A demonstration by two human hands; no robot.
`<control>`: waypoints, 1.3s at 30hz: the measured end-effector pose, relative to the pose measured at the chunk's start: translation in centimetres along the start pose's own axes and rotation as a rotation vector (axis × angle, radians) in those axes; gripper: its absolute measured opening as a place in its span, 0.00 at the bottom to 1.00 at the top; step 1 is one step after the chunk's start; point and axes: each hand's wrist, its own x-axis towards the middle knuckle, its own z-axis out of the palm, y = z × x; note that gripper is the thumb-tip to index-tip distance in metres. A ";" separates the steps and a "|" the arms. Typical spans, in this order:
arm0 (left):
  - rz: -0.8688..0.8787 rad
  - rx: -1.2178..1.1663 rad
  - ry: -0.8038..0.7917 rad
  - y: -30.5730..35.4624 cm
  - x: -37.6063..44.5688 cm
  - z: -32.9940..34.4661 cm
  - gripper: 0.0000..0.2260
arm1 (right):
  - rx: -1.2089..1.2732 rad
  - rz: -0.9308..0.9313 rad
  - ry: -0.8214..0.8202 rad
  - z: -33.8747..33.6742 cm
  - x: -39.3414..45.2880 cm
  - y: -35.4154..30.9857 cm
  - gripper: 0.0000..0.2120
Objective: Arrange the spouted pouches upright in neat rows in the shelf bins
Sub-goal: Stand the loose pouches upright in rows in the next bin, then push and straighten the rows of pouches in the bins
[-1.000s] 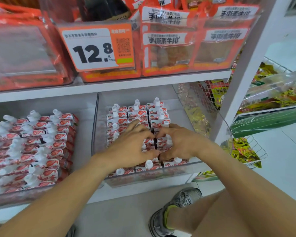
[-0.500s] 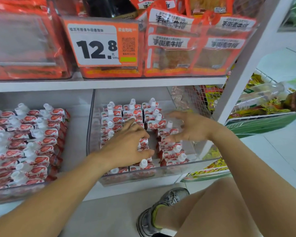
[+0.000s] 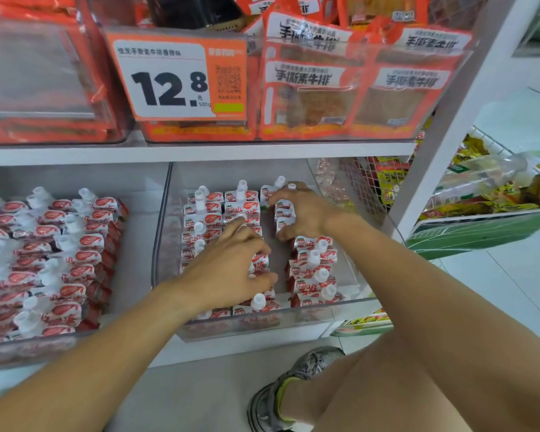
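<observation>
Spouted pouches [image 3: 312, 269] stand in clear bin [image 3: 262, 322] on lower shelf. Left hand [image 3: 231, 272] curls over middle row; right hand [image 3: 303, 213] grips back pouches. Judgement: squeeze rows together, keep spouts upright, close centre gap.

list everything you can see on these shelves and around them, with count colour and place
spouted pouches: many, red and white with white caps, in rows in both lower bins
right bin: one, clear, lower shelf middle
left bin: one, clear, lower shelf left
snack packs: several, orange, upper shelf
price sign: one, orange and white, reads 12.8, upper shelf
wire basket: one, white, right of shelf
shoe: one, grey, floor
left hand: on middle-row pouches
right hand: grips back pouches, right row
</observation>
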 end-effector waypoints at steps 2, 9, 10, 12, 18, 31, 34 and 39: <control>-0.003 -0.001 -0.009 -0.1 0.0 -0.1 0.23 | -0.003 0.021 0.002 -0.2 -0.4 0.7 0.37; -0.020 -0.005 -0.034 0.4 0.2 -0.3 0.22 | 0.059 0.063 -0.003 -1.9 -1.1 0.9 0.46; -0.015 0.000 -0.029 0.4 0.2 -0.3 0.22 | 0.093 0.059 0.020 -2.1 -0.8 0.8 0.45; -0.007 0.000 -0.018 0.4 0.3 -0.3 0.22 | 0.129 0.059 0.024 -2.1 0.1 0.4 0.41; 0.004 0.010 -0.002 0.0 0.3 -0.1 0.22 | 0.097 0.029 0.205 -1.4 3.4 0.0 0.07; 0.007 0.023 0.024 0.0 0.3 0.2 0.21 | -0.102 0.127 0.438 -2.9 3.2 2.0 0.03; 0.010 0.019 0.015 0.2 0.2 -0.1 0.21 | 0.023 0.189 0.266 -3.7 2.9 2.3 0.12; 0.014 -0.011 -0.020 0.8 0.6 -1.2 0.26 | 0.080 0.161 0.186 -4.3 -1.6 1.7 0.25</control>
